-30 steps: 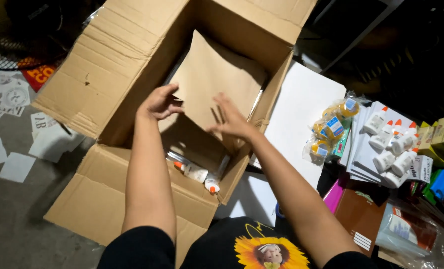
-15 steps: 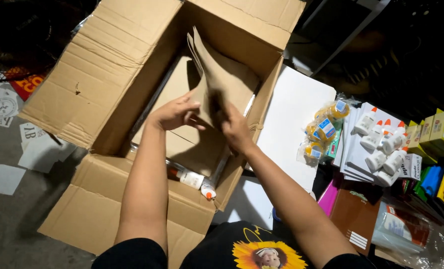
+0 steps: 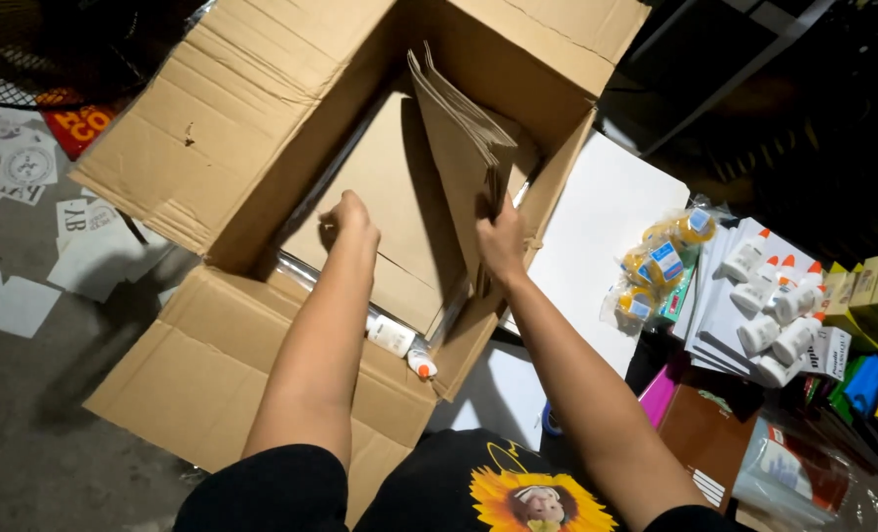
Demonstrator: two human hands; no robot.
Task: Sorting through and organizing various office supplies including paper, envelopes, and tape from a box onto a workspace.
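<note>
Inside the box [image 3: 262,148], the right hand [image 3: 501,241] pinches upright cardboard sheets [image 3: 464,148] near the wall; the left hand [image 3: 350,219], curled, presses the flat sheet [image 3: 390,197] beside them.

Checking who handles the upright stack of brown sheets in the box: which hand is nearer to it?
Right. The right hand grips the upright stack; the left hand rests apart on the flat cardboard sheet.

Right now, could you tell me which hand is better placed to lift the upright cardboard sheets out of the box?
Right. The right hand already grips the upright cardboard sheets, while the left hand rests on the flat cardboard sheet.
</note>
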